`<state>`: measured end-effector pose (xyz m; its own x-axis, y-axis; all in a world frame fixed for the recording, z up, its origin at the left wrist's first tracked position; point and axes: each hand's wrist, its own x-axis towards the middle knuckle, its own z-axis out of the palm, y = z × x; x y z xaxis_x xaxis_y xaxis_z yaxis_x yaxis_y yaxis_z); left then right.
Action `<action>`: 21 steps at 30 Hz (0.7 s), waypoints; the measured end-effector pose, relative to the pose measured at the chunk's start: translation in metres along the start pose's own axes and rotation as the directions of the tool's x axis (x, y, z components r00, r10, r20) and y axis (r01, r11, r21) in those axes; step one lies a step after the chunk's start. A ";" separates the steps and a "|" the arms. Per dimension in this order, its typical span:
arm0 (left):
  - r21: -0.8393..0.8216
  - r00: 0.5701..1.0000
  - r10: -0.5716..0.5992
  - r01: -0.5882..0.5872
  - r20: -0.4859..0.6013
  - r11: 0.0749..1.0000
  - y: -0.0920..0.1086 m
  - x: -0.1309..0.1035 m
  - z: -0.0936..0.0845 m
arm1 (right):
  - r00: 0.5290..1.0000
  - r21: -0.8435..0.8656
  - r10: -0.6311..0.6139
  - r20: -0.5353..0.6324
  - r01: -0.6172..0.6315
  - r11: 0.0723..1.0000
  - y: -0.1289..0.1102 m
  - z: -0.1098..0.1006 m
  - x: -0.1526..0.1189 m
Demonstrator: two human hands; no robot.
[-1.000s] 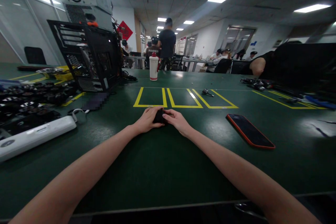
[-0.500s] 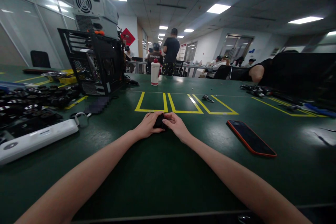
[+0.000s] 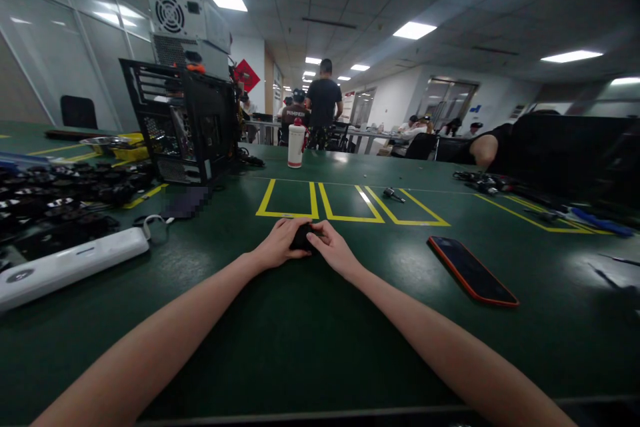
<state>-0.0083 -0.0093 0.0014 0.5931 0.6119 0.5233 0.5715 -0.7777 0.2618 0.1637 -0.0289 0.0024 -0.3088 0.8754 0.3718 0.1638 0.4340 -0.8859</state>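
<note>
A small black object (image 3: 301, 238) is between my hands at the middle of the green table (image 3: 300, 333), just in front of the yellow taped outlines. My left hand (image 3: 281, 242) wraps round it from the left, fingers over its top and thumb along the near side. From the right, my right hand (image 3: 331, 244) grips it with the thumb on its face and the fingers behind. Both hands hide much of the object, so its details cannot be made out.
An orange-edged phone (image 3: 473, 271) lies right. A small dark metal part (image 3: 393, 195) and a white bottle (image 3: 297, 145) are beyond my hands. Left are a white power strip (image 3: 75, 263), dark parts (image 3: 65, 193) and an open computer case (image 3: 187, 120). A person (image 3: 324, 103) stands behind.
The camera view has tilted slightly, shifting the scene a little. Both hands still hold the black object, with small finger movements. The standing person in the background has turned slightly.
</note>
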 end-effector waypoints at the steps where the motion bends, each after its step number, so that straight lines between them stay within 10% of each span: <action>1: -0.002 1.000 0.000 0.000 -0.003 1.000 0.000 0.000 0.000 | 1.000 -0.017 -0.012 -0.005 0.012 1.000 -0.002 0.000 -0.001; 21: 0.014 1.000 -0.019 0.019 0.001 1.000 0.001 0.000 0.001 | 0.998 0.248 0.053 0.040 -0.062 0.967 -0.006 0.002 -0.004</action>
<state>-0.0070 -0.0101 0.0007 0.5830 0.6267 0.5171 0.5906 -0.7639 0.2600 0.1625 -0.0355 0.0053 -0.3369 0.8881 0.3126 -0.0550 0.3129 -0.9482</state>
